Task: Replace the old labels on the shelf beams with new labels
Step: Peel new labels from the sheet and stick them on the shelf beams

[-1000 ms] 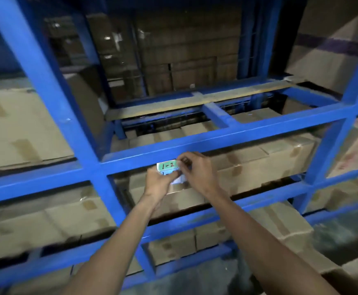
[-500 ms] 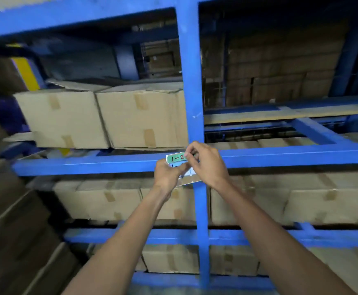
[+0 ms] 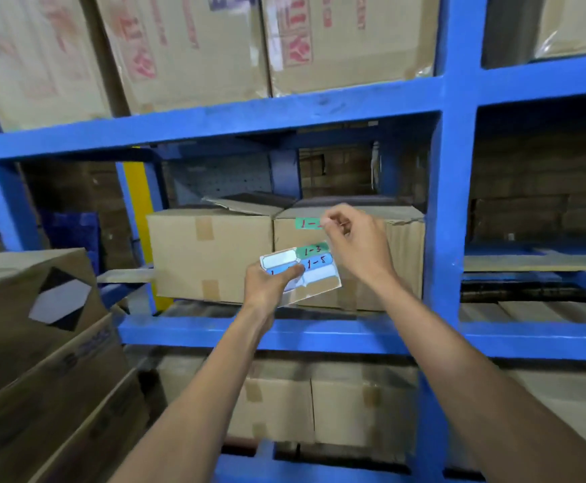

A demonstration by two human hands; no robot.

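Note:
My left hand (image 3: 270,285) grips a sticker sheet (image 3: 314,273) at chest height; the sheet carries a green label marked 1-3, a blue one marked 1-5 and blank peeled spots. Above and to the right, my right hand (image 3: 358,244) pinches a loose green label (image 3: 307,223) marked 1-2, lifted clear of the sheet. Both hover in front of a cardboard box. A blue shelf beam (image 3: 319,334) runs below the hands and another blue beam (image 3: 215,123) runs above. No old label shows on either beam.
A blue upright post (image 3: 443,203) stands right of my hands. Taped cardboard boxes (image 3: 211,252) fill the shelf behind, with printed cartons (image 3: 187,47) on the level above and more boxes below. Stacked cartons (image 3: 40,343) crowd the near left.
The view has swung up and left to a higher shelf bay. My right hand has peeled the green 1-2 label off the sheet and raised it; the left hand keeps the sheet.

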